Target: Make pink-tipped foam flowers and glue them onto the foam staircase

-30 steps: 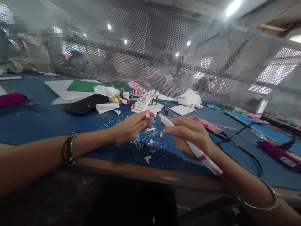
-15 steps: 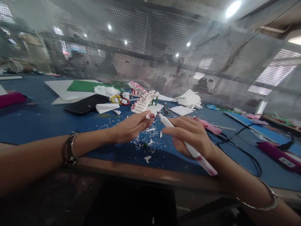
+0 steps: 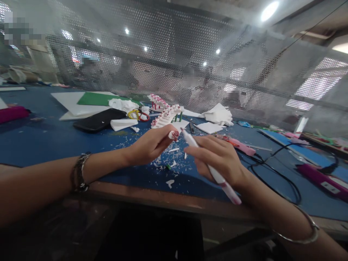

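Observation:
Pinched between the fingers of my left hand (image 3: 149, 145) is a small white piece with red colouring (image 3: 174, 135), shaped like a little rose. My right hand (image 3: 220, 156) grips a white marker pen (image 3: 217, 174), its dark red tip close to the piece but apart from it. Just beyond my hands stands a small white staircase model (image 3: 165, 117) with pink-red bits along its steps and green and red posts. White shavings (image 3: 174, 163) and scraps lie scattered on the blue table (image 3: 122, 177) beneath my hands.
To the left lie a black phone-like slab (image 3: 99, 120), scissors (image 3: 138, 114), a green sheet (image 3: 100, 99) and white boards (image 3: 73, 105). On the right are a white cloth glove (image 3: 219, 114), a pink-handled tool (image 3: 241, 146), black cable (image 3: 293, 181) and a purple power strip (image 3: 320, 179). A perforated screen (image 3: 163, 47) rises behind.
My left hand has turned the piece so more of its red face shows. My right hand has shifted slightly left with the marker, whose rear end swung left.

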Demonstrator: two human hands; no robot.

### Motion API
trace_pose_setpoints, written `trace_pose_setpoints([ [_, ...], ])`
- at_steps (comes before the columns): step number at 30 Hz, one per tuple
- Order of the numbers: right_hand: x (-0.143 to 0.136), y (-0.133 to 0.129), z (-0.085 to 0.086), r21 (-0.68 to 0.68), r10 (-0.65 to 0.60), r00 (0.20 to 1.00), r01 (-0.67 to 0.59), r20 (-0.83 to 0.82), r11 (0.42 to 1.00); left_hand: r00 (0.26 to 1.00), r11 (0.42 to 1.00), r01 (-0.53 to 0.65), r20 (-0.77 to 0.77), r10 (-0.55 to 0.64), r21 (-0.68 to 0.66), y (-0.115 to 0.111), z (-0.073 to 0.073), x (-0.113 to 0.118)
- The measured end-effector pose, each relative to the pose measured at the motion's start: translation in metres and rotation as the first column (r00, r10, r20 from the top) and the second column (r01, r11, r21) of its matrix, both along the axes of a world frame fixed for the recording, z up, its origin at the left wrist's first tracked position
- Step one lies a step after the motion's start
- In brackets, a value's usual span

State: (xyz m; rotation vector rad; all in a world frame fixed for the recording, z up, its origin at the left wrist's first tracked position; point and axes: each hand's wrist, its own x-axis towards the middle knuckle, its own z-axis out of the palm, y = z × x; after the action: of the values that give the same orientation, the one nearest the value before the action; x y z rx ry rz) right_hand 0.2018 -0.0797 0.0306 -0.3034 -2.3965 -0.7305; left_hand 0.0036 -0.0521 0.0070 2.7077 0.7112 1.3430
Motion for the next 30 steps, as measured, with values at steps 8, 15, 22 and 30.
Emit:
trace_pose_setpoints([
  [8, -0.0028, -0.0016, 0.001, -0.012, -0.004, 1.0, 0.004, 0.022, 1.0, 0.997, 0.994, -0.078, -0.02, 0.079, 0.072, 0.0006, -0.0003, -0.0018],
  [15, -0.0032, -0.001, 0.0013, -0.016, 0.013, 0.998, -0.013, 0.058, 1.0, 0.995, 0.99, -0.075, -0.054, 0.082, 0.118, 0.0022, -0.0021, -0.0021],
  [22, -0.0025, -0.0001, 0.0018, -0.007, 0.003, 1.0, -0.003, 0.029, 1.0, 0.952, 0.943, -0.262, -0.103, 0.287, 0.205, -0.0002, -0.0006, -0.005],
  [30, -0.0036, -0.0007, 0.0027, -0.003, -0.028, 0.999, 0.028, 0.021, 1.0, 0.909, 0.857, -0.326, -0.116, 0.4, 0.4, 0.0001, 0.0019, -0.0068],
])
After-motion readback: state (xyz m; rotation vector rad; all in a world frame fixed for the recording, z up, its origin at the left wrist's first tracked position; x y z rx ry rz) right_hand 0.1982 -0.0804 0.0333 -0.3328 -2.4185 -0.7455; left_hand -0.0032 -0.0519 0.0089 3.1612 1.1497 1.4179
